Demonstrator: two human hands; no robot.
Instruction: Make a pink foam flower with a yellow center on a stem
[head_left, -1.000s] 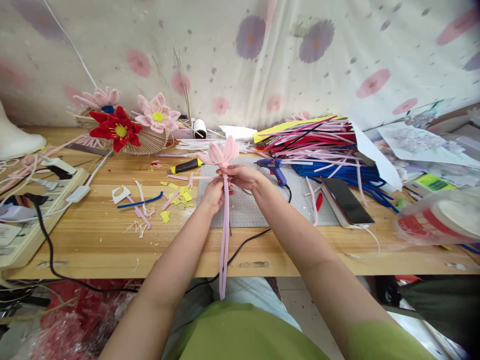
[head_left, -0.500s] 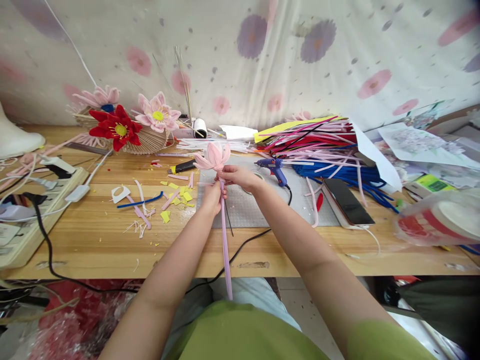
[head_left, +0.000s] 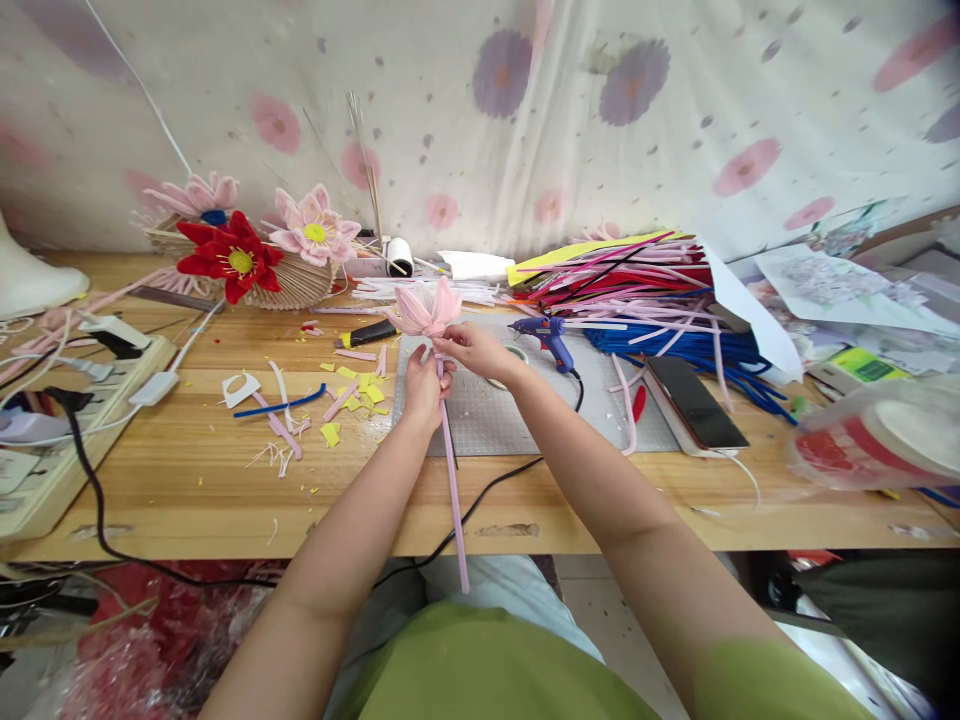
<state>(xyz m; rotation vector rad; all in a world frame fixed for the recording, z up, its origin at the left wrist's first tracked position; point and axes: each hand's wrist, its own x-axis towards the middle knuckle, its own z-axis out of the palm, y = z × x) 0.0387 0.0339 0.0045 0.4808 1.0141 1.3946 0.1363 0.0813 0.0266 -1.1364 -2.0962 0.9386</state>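
A pale pink pipe-cleaner flower (head_left: pixel 426 308) stands upright over the left edge of the grey cutting mat (head_left: pixel 480 425). My left hand (head_left: pixel 426 385) is closed around its stem, just under the bloom. My right hand (head_left: pixel 474 350) pinches at the flower's base from the right, its fingertips touching the lowest petals. A long lilac pipe cleaner (head_left: pixel 453 490) hangs from my left hand past the table edge toward my lap. Beside it, part of a thin dark wire shows. My fingers hide the place where petals and stem meet.
A blue glue gun (head_left: pixel 551 338) lies right of my hands, its black cord crossing the table. Bundled pipe cleaners (head_left: pixel 622 275), a phone (head_left: pixel 697 402) and a bagged tub (head_left: pixel 885 435) lie further right. Left are yellow scraps (head_left: pixel 364 390), finished flowers (head_left: pixel 238 258) and a power strip (head_left: pixel 90 420).
The pink flower has turned in my hands, and its petals now show at a different angle. My left fingers have loosened a little, and the lilac pipe cleaner's lower end has swung slightly right.
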